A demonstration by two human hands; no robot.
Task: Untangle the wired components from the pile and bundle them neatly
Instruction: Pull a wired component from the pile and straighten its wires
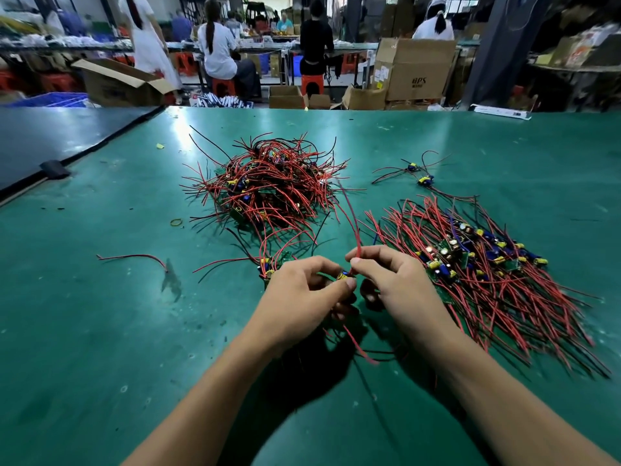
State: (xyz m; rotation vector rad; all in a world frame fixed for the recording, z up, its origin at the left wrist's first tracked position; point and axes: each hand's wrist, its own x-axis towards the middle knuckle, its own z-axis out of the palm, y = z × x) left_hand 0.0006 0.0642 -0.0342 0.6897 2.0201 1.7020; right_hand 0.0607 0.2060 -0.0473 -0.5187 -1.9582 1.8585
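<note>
Closest to me, the left hand pinches a wired component, and the right hand pinches its red wire. One piece is being freed from the tangled pile toward the far edge of the tabletop. Next, I reckon: straighten the leads and add it to the right-edge heap.
</note>
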